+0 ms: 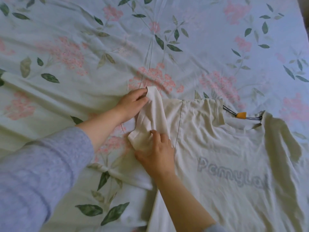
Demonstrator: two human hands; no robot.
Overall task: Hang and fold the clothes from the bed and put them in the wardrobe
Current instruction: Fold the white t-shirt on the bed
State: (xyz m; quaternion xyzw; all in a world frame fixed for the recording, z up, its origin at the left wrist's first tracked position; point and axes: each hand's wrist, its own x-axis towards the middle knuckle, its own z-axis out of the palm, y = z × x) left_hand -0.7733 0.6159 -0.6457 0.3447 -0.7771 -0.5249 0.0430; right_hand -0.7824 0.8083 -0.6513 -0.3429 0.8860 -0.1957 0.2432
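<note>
At frame centre, your left hand (132, 105) pinches the tip of the T-shirt (230, 148) sleeve (156, 114) between its fingers; your right hand (158, 156) grips the sleeve base.

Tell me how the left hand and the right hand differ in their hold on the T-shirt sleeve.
The left hand pinches the far end of the sleeve; the right hand grips its near, bunched end. The left hand is over the floral sheet; the right hand is beside the T-shirt body. Both hold the same cream sleeve.

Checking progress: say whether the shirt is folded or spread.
Spread: shirt lies flat on bed; left hand and right hand grip its bunched sleeve.
</note>
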